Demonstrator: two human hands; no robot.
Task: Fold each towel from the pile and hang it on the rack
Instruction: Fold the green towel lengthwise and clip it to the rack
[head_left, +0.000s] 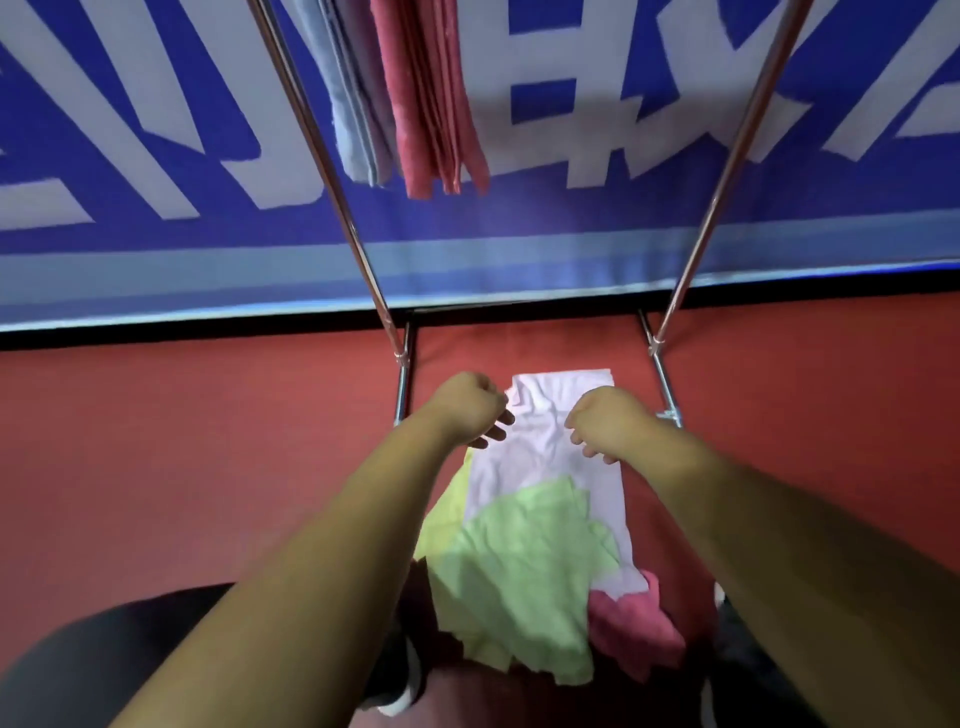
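My left hand (480, 410) and right hand (605, 423): both over the white towel (545, 467) lying flat on the red floor (208, 467), fingers curled at its side edges; whether I grip it is unclear. Nearer me: green towel (514, 582) overlapping the white one, pink towel (634, 629) beside it. Rack (332, 171): grey towel (353, 119) and red towel (431, 104) hanging side by side. Blue banner (623, 218) behind.

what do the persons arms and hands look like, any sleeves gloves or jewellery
Both arms are bare as far as the frame's lower edge: no sleeves or cuffs show. The left hand and right hand wear no gloves, and no watch, bracelet or ring can be made out. No markings show either.
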